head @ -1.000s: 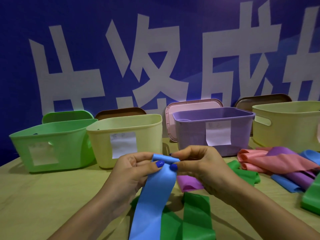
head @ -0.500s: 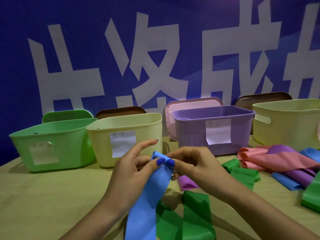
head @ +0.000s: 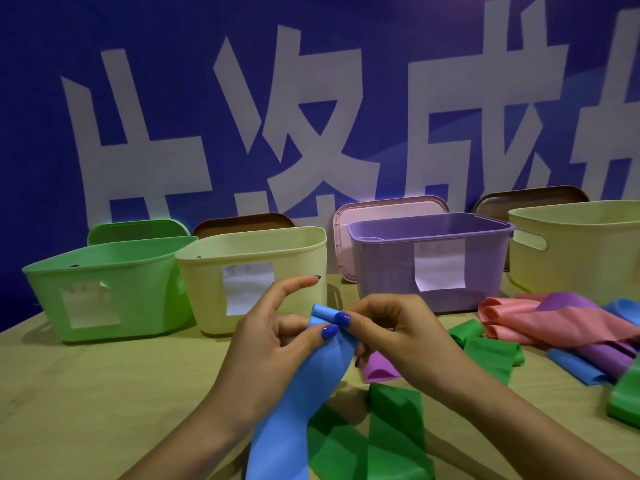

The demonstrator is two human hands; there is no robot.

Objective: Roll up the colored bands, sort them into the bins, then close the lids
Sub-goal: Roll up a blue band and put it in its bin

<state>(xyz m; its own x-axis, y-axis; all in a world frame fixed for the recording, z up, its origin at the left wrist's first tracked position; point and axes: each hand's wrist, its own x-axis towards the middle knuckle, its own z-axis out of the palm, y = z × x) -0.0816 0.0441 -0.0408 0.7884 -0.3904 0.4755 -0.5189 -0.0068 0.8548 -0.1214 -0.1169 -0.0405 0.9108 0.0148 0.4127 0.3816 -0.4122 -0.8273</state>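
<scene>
Both hands up over table (head: 86, 393), centre. Blue band (head: 304, 393) pinched at its top end between them: left hand (head: 266, 348) thumb pressed on the band's face, forefinger stretched out straight toward 12 o'clock; right hand (head: 398, 337) fingers curled, thumb clamping a small rolled end. Rest of the band hangs down to 6 o'clock, off the bottom edge.

Open room: bare tabletop at 9 o'clock, between the hands and the green bin (head: 104, 292). At 12 o'clock the yellow bin (head: 252, 282) and purple bin (head: 429, 261) stand close behind the hands, lids off and propped behind. At 3 o'clock a heap of loose bands (head: 554, 327); green band (head: 391, 434) lies under the hands.

Against half a second ago: the roll looks a little thicker, hands slightly higher, left forefinger still raised.
</scene>
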